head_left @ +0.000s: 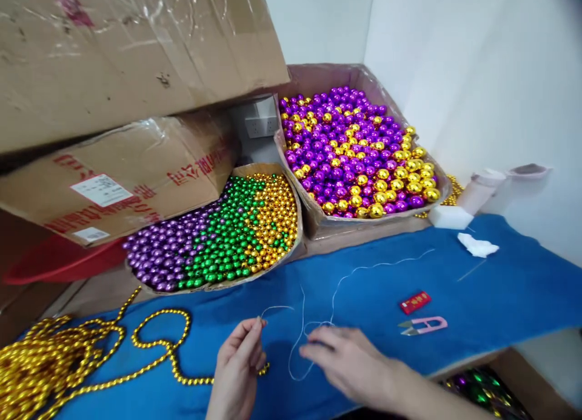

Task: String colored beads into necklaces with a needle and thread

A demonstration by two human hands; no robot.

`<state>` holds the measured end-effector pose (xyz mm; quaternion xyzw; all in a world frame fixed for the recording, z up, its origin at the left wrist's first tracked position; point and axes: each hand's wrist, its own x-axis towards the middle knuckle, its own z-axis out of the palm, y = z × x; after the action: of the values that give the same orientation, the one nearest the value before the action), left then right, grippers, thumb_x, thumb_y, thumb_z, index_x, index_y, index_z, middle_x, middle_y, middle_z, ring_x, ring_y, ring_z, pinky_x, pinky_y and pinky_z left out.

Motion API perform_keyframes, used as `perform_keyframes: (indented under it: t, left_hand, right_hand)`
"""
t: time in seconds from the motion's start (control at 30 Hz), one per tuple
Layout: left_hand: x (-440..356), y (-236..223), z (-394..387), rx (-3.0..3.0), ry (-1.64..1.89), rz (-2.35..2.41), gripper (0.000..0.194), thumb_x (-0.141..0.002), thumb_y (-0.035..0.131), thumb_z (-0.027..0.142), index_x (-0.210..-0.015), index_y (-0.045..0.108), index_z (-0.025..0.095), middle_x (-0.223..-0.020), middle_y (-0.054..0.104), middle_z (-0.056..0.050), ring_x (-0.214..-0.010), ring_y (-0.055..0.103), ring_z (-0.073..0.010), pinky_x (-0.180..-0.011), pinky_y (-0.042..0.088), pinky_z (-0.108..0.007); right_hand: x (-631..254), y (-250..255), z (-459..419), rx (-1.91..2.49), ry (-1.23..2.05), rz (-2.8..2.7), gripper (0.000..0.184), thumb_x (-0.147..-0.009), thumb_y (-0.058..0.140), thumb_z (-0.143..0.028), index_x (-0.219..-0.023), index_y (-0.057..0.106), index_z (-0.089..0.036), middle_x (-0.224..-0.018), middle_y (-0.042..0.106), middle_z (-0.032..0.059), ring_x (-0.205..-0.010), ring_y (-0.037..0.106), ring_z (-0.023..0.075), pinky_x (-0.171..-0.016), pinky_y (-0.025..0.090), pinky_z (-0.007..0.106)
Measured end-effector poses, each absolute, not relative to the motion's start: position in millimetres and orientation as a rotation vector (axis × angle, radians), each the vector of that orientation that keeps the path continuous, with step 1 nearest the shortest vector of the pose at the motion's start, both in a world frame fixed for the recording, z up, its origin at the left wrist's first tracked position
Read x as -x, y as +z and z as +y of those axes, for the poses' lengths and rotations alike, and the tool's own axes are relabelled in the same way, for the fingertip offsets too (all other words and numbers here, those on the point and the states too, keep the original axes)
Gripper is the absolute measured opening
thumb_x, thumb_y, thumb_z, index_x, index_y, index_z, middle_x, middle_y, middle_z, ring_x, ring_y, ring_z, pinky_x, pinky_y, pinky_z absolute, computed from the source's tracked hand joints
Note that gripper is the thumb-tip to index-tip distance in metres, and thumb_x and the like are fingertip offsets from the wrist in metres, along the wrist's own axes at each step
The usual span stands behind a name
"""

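My left hand [243,359] is closed, thumb and index finger pinching a thin white thread [278,307] whose short end sticks out to the right. A gold bead string [193,380] runs behind this hand, and its end shows just right of the palm. My right hand [348,362], slightly blurred, hovers over or touches loops of white thread on the blue cloth, its fingers loosely bent and apart. I cannot see anything held in it. From there the thread trails up and right across the cloth. Pink-handled thread snips [425,326] lie to the right, beside a small red packet [415,302].
A carton of purple and gold beads [313,226] stands at the back. Left of it, an open carton holds purple, green and gold beads [227,244]. Piled gold bead strings [40,359] fill the left front. Cardboard boxes [136,50] overhang the left. White tissue [477,245] lies at right.
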<state>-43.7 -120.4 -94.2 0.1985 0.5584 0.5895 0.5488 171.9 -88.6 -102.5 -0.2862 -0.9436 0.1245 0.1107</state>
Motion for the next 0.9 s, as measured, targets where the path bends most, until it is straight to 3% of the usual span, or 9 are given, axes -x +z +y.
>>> perform_keyframes:
  t: [0.13,0.37,0.43,0.5,0.6,0.73,0.9]
  left_hand:
    - [41,-96,-115,-0.379,1.384,1.302,0.028,-0.069,0.076,0.041,-0.075,0.062,0.017,-0.050,0.021,0.012,-0.040,0.014,-0.0035,-0.035,0.018,-0.014]
    - [32,-97,-114,-0.360,1.355,1.319,0.029,-0.070,0.074,0.042,-0.076,0.060,0.018,-0.045,0.017,0.014,-0.037,0.011,-0.0029,-0.035,0.017,-0.015]
    - [31,-98,-112,-0.356,1.367,1.325,0.029,-0.069,0.075,0.041,-0.075,0.059,0.018,-0.045,0.023,0.014,-0.036,0.019,-0.0030,-0.037,0.024,-0.015]
    - [29,-100,-109,-0.364,1.379,1.340,0.029,-0.068,0.075,0.040,-0.075,0.058,0.018,-0.050,0.039,0.010,-0.040,0.035,-0.0047,-0.043,0.034,-0.017]
    - [27,-101,-105,-0.434,1.378,1.385,0.028,-0.069,0.074,0.041,-0.076,0.059,0.018,-0.074,0.063,-0.001,-0.060,0.054,-0.0110,-0.054,0.043,-0.021]
    - [23,-100,-101,-0.603,1.344,1.442,0.026,-0.071,0.072,0.040,-0.067,0.060,0.018,-0.086,0.069,-0.005,-0.079,0.058,-0.0164,-0.053,0.039,-0.019]
    - [10,-91,-103,-0.762,1.278,1.437,0.026,-0.072,0.069,0.041,-0.065,0.059,0.019,-0.069,0.067,-0.003,-0.065,0.057,-0.0164,-0.048,0.036,-0.020]
  right_hand:
    - [-174,-100,-24,0.929,0.315,-2.753,0.031,-0.098,0.035,-0.025,-0.115,0.060,-0.022,-0.100,0.066,0.0057,-0.091,0.064,0.0172,-0.076,0.051,0.030]
    - [-146,-130,25,0.660,0.207,-2.923,0.018,-0.091,0.055,-0.030,-0.103,0.061,-0.018,-0.106,0.062,0.0032,-0.090,0.061,0.0164,-0.073,0.052,0.033]
    - [-144,-138,25,0.643,0.158,-2.933,0.015,-0.091,0.055,-0.028,-0.097,0.062,-0.017,-0.102,0.063,0.0026,-0.088,0.061,0.0157,-0.072,0.052,0.033]
    - [-145,-141,22,0.643,0.110,-2.917,0.014,-0.091,0.054,-0.027,-0.095,0.061,-0.016,-0.099,0.063,0.0023,-0.086,0.061,0.0153,-0.071,0.051,0.032]
    - [-151,-128,9,0.624,0.050,-2.860,0.015,-0.094,0.048,-0.027,-0.095,0.060,-0.019,-0.101,0.065,0.0022,-0.085,0.062,0.0146,-0.071,0.050,0.030]
    - [-161,-90,-19,0.541,-0.056,-2.800,0.020,-0.096,0.040,-0.023,-0.101,0.060,-0.023,-0.124,0.063,0.0038,-0.094,0.062,0.0181,-0.076,0.049,0.033]
    - [-164,-59,-31,0.429,-0.111,-2.807,0.026,-0.096,0.035,-0.017,-0.101,0.060,-0.022,-0.139,0.051,0.0063,-0.079,0.064,0.0161,-0.068,0.049,0.033]
